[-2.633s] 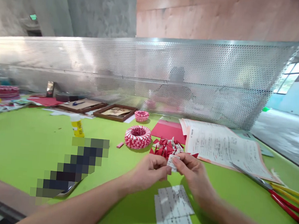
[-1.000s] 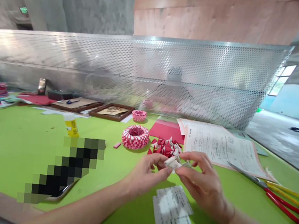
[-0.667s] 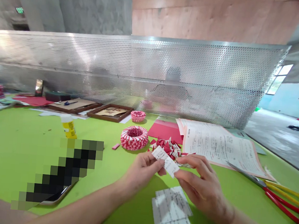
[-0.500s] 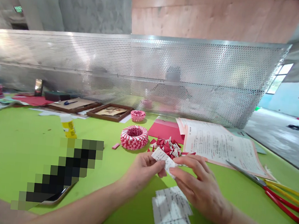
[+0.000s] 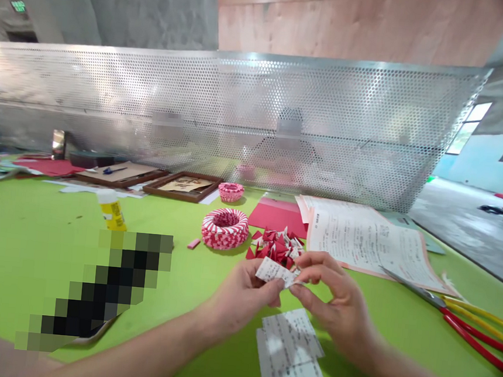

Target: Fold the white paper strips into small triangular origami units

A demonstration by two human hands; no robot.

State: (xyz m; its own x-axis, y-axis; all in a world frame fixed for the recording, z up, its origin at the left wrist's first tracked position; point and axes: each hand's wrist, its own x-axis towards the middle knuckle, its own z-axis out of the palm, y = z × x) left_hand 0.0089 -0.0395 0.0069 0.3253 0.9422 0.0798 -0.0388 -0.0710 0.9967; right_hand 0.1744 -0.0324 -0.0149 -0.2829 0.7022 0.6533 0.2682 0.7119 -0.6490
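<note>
So there's a lime green table point(image 5: 161, 216) under both hands. Left hand point(image 5: 246, 291) and right hand point(image 5: 334, 295) are both pinching a printed paper strip point(image 5: 274, 271), with loose printed sheets point(image 5: 289, 350) just below them and red-and-white folded pieces point(image 5: 276, 244) right behind.

Green table point(image 5: 158, 297): glue stick point(image 5: 113, 210) & phone point(image 5: 102, 328) left; woven ring point(image 5: 225, 229) + red/white folded pieces point(image 5: 276, 246) mid; printed slips point(image 5: 289, 349) near; picture frame point(image 5: 183, 186) far; printed sheets point(image 5: 357, 239) & red-handled scissors point(image 5: 451, 317) right.
</note>
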